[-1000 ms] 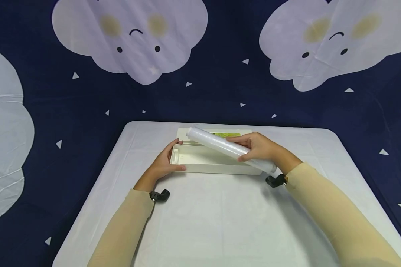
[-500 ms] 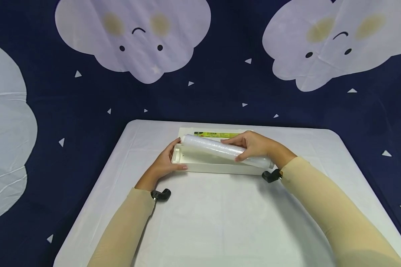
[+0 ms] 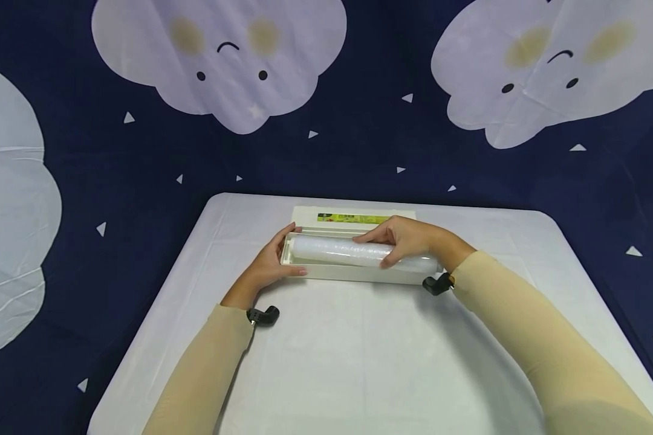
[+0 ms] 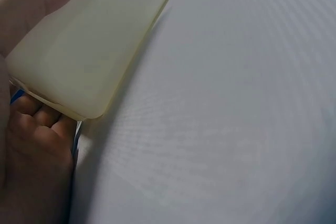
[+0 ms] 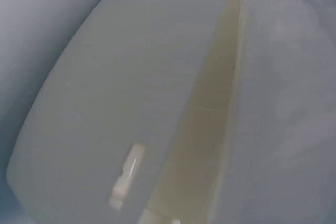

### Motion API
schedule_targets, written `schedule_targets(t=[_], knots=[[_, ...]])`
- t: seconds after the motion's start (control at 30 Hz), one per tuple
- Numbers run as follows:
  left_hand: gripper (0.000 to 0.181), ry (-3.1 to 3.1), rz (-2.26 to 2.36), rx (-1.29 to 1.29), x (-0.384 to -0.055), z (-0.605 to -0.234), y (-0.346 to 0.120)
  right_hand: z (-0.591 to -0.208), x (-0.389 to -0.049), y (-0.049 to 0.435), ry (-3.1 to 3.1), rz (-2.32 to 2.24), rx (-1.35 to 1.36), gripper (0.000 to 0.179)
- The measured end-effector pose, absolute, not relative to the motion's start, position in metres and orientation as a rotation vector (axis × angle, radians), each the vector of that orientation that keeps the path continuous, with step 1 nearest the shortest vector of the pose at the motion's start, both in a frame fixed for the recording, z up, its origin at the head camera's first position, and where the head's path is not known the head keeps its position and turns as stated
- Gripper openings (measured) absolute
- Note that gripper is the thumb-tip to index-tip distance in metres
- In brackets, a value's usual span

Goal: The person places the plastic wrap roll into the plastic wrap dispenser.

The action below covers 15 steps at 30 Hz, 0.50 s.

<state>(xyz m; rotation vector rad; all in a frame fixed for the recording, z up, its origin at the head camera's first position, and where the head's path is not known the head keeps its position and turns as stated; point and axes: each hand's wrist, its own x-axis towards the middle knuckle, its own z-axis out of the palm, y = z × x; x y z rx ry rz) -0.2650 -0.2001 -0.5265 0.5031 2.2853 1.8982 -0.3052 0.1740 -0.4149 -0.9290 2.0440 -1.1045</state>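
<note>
A dark navy backdrop (image 3: pixel 359 160) printed with pale clouds and small triangles hangs behind the table, one cloud (image 3: pixel 283 48) at eleven o'clock in the head view, another (image 3: pixel 484 54) at one o'clock, and part of a third at about nine. The table (image 3: pixel 354 356) has a smooth white covering and rounded far corners. Toward its twelve o'clock side sits a long, cream-white box (image 3: pixel 354 273), its lid (image 3: pixel 306 214) laid back on the twelve o'clock side with a green and yellow label (image 3: pixel 354 219).

The left hand (image 3: pixel 263 266) grips the box at its nine o'clock end, thumb along the front wall and fingers round the end. The right hand (image 3: pixel 413 238), at about two o'clock from the box's middle, holds a shiny, translucent white roll (image 3: pixel 326 249) between thumb and fingers. The roll's nine o'clock end is inside the box; its other end slants toward four o'clock, and whether it touches the rim there cannot be told.

Both arms wear beige sleeves (image 3: pixel 196 368), with a small black device (image 3: pixel 263 316) at each wrist. The right wrist view shows the front wall and a strip of interior beside the roll.
</note>
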Motion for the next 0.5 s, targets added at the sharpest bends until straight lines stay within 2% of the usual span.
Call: schedule_targets(t=[0.37,0.5], knots=[[0.124,2.266,1.900,0.491,-0.267,-0.527,-0.201,-0.421,-0.313,0.165,2.005,-1.095,-0.978,0.077],[0.123,2.258,1.896,0.496,-0.260,-0.515,-0.198,-0.423,-0.316,0.162,1.978,-1.095,-0.994,0.077]])
